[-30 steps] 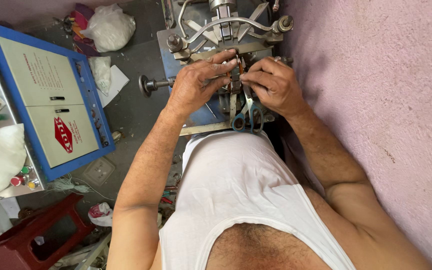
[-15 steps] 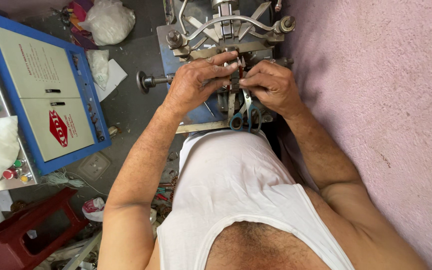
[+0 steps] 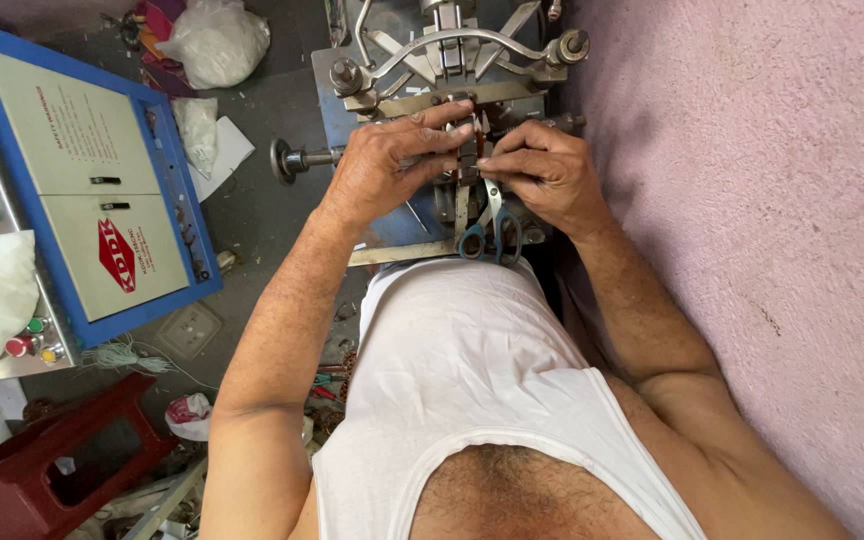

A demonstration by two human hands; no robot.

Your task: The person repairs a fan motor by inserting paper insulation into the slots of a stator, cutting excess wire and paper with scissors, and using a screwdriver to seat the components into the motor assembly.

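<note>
Since the earlier pictures the view has drifted a little, so the blue cabinet sits slightly lower and further left, while both hands stay at the same spot on the machine with hardly any change in their pose.

One left hand (image 3: 384, 165) lies across the middle of the grey metal machine (image 3: 452, 70), its fingers (image 3: 439, 120) stretched toward the centre and pressed against a small dark part (image 3: 469, 150) there. One right hand (image 3: 544, 170) meets it from the other side; its fingers (image 3: 500, 160) are drawn together, pinching at the same small part. What exactly is held between the fingertips is too small to tell. The part sits at the centre of the machine, just below its curved metal bar (image 3: 452, 42) and between the two hands.

One pair of scissors (image 3: 489, 235) with blue-green handles lies just below the hands, blades pointing up toward the fingers, handles near the person's white vest (image 3: 472, 370). One round knob on a short shaft (image 3: 287, 160) sticks out from the machine beside the left wrist.

To the left stands one blue cabinet (image 3: 167, 200) with two pale door panels, one of them bearing a red diamond label. One white plastic bag (image 3: 214, 40) lies on the floor beyond it, and one dark red stool (image 3: 52, 455) stands in the lower left corner. A pinkish wall (image 3: 772, 200) fills the right side.
</note>
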